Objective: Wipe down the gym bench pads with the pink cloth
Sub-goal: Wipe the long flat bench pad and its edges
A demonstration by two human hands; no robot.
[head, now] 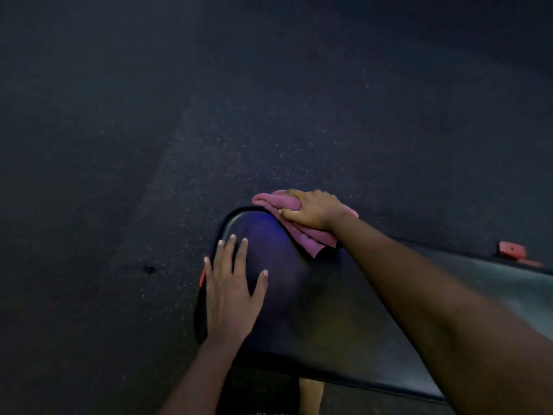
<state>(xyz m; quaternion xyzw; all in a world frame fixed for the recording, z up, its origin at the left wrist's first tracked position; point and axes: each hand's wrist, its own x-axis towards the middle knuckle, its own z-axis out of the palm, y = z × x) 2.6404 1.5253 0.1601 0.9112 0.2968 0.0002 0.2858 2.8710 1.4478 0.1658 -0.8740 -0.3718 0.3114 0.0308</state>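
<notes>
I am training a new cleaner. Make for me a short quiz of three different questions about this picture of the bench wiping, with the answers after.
1. True or false: the left hand lies flat and open on the bench pad.
2. Which hand grips the pink cloth? A) left B) right C) both
3. Fill the gap: the cloth is at the pad's far ______, next to the dark floor.

Key:
1. True.
2. B, the right hand.
3. Edge.
</notes>
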